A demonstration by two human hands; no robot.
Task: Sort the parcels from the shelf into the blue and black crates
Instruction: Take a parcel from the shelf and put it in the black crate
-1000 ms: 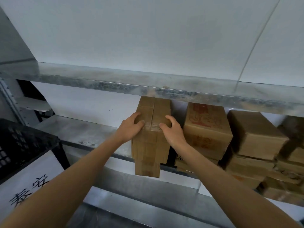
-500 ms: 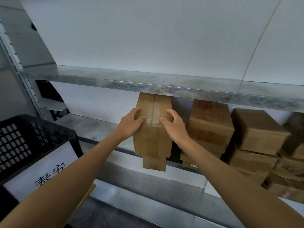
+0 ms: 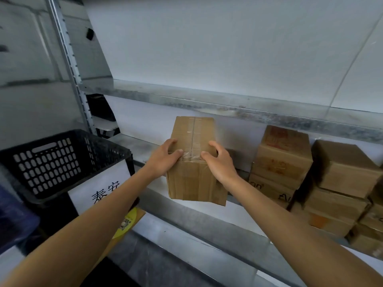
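A taped brown cardboard parcel [image 3: 193, 179] hangs in front of the metal shelf [image 3: 132, 145], clear of its edge. My left hand [image 3: 163, 160] grips its left top corner and my right hand [image 3: 219, 164] grips its right side, thumbs on the taped top. A black perforated crate [image 3: 51, 162] with a white paper label stands at the left, apart from the parcel. A dark blue crate [image 3: 14, 220] shows at the far left edge, mostly cut off. Several more parcels [image 3: 284, 160] are stacked on the shelf at the right.
The upper metal shelf board [image 3: 228, 104] runs just above the parcels. A perforated steel upright [image 3: 68, 65] stands behind the black crate. A brown piece with a yellow sticker [image 3: 126, 224] lies below the crate. White wall panels fill the background.
Both hands have pulled the parcel off the shelf, out and leftward toward the black crate. The view has swung left, bringing the crate and upright further into sight.
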